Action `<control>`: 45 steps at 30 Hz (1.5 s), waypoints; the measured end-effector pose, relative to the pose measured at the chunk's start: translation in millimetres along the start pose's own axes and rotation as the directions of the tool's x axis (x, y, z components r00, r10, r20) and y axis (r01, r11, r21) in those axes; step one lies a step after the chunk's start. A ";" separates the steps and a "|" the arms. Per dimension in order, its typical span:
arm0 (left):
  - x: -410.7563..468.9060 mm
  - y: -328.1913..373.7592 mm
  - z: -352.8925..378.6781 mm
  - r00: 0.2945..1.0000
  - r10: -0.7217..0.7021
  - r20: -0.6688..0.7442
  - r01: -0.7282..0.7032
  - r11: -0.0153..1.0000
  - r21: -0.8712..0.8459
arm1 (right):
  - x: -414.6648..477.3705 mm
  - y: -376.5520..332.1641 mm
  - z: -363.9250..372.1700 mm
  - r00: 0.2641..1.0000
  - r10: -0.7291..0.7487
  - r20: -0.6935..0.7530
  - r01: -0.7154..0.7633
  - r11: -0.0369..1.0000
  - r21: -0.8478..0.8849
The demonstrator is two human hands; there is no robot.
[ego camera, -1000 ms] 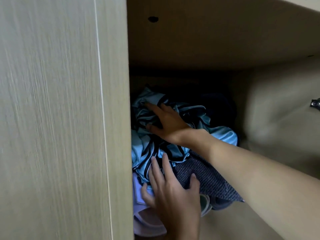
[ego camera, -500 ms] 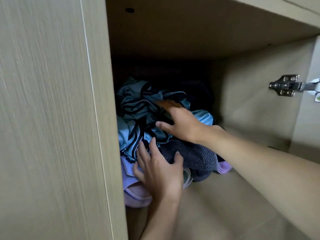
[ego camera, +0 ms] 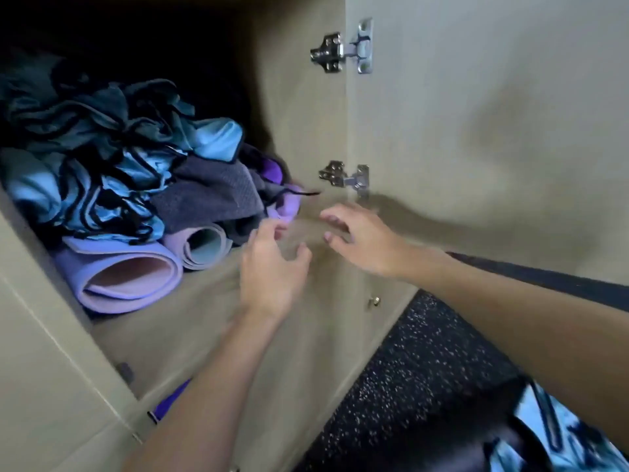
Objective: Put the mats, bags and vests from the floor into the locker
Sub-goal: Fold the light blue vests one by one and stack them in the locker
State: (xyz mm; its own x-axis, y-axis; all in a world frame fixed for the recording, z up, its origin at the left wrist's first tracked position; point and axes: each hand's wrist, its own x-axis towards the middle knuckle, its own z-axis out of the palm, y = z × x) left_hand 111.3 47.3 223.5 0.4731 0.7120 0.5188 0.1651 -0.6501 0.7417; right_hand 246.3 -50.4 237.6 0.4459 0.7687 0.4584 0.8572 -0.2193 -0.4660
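Locker: pale wooden locker [ego camera: 204,318], open.
Packed: shiny blue vests [ego camera: 112,172], rolled purple mats [ego camera: 129,277], left of hands.
Hands: left hand [ego camera: 272,267], right hand [ego camera: 367,243] empty, fingers loose.
To do: maybe blue cloth [ego camera: 561,437] on speckled black floor [ego camera: 425,369], below right hand.

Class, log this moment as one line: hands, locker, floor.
left hand: empty | right hand: empty | locker: vests atop mats | floor: blue cloth, likely a vest
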 end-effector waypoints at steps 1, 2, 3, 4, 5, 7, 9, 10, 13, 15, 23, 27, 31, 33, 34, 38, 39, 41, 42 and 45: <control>-10.0 -1.6 12.8 0.998 -0.010 0.065 0.012 1.000 -0.027 | -25.7 13.8 -2.9 0.996 0.080 0.031 -0.079 0.997 -0.011; -22.0 -1.9 25.6 0.991 -0.025 0.131 0.031 0.999 -0.045 | -51.4 26.4 -5.8 0.986 0.156 0.065 -0.155 0.988 -0.025; -35.6 -1.0 38.4 0.978 -0.040 0.202 0.053 0.997 -0.059 | -77.0 37.3 -8.6 0.971 0.220 0.091 -0.218 0.975 -0.034; -51.1 -0.2 51.0 0.959 -0.062 0.278 0.082 0.995 -0.063 | -101.9 48.2 -9.9 0.957 0.269 0.105 -0.267 0.963 -0.041; -68.2 0.0 64.0 0.931 -0.078 0.356 0.108 0.992 -0.066 | -126.4 58.0 -10.5 0.947 0.303 0.108 -0.299 0.953 -0.047; -105.4 -0.7 86.9 0.854 -0.088 0.513 0.131 0.990 -0.049 | -173.6 74.8 -9.0 0.919 0.376 0.116 -0.372 0.927 -0.053; -145.4 -7.7 109.1 0.746 -0.086 0.660 0.103 0.995 0.013 | -221.3 92.4 -3.7 0.879 0.458 0.132 -0.457 0.888 -0.041; -166.7 -12.2 119.2 0.686 -0.095 0.722 0.089 0.995 0.047 | -245.4 99.7 -0.1 0.854 0.499 0.147 -0.499 0.866 -0.042; -228.2 -32.7 149.6 0.545 -0.109 0.831 0.066 0.994 0.087 | -313.7 122.5 16.6 0.773 0.595 0.220 -0.597 0.800 -0.066; -265.2 -46.1 163.7 0.452 -0.145 0.880 0.030 0.989 0.147 | -353.9 134.8 30.3 0.693 0.668 0.271 -0.672 0.735 -0.093; -330.4 -96.7 185.7 0.292 -0.247 0.924 -0.144 0.944 0.298 | -423.3 152.4 82.6 0.510 0.756 0.410 -0.796 0.596 -0.109; -335.6 -104.3 192.3 0.415 -0.212 0.885 -0.177 0.935 0.307 | -409.6 150.6 88.2 0.536 0.737 0.413 -0.786 0.614 -0.075; -313.8 -90.3 189.1 0.459 -0.130 0.879 -0.151 0.963 0.221 | -389.8 143.2 80.0 0.610 0.686 0.397 -0.739 0.673 -0.028; -294.5 -74.1 183.9 0.471 -0.094 0.877 -0.125 0.977 0.172 | -379.1 136.4 71.9 0.656 0.641 0.399 -0.706 0.708 0.025; -284.5 -64.9 180.0 0.477 -0.069 0.876 -0.112 0.984 0.138 | -373.4 132.0 67.4 0.684 0.611 0.399 -0.682 0.730 0.051; -246.3 -22.2 153.3 0.546 0.025 0.838 -0.067 0.998 0.014 | -346.0 110.9 48.2 0.743 0.591 0.313 -0.648 0.752 0.118; -235.9 -9.5 143.9 0.576 0.055 0.815 -0.070 0.997 -0.018 | -338.0 104.8 41.3 0.758 0.587 0.284 -0.641 0.750 0.162; -213.3 13.7 122.9 0.621 0.116 0.776 -0.098 0.993 -0.070 | -319.6 87.6 22.6 0.792 0.576 0.202 -0.610 0.762 0.218; -201.3 24.7 111.5 0.636 0.146 0.757 -0.112 0.989 -0.097 | -309.2 78.0 11.8 0.806 0.570 0.156 -0.591 0.775 0.224; -167.3 53.0 76.2 0.679 0.217 0.701 -0.140 0.976 -0.166 | -277.5 46.1 -21.7 0.857 0.515 0.015 -0.506 0.836 0.211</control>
State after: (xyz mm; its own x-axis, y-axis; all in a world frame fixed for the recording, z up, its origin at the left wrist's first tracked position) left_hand 106.8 -126.5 143.6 0.9639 0.1568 0.2153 -0.0489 -0.6901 0.7220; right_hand 167.6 -286.9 105.2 0.8199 0.5547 0.1416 0.4366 -0.4460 -0.7813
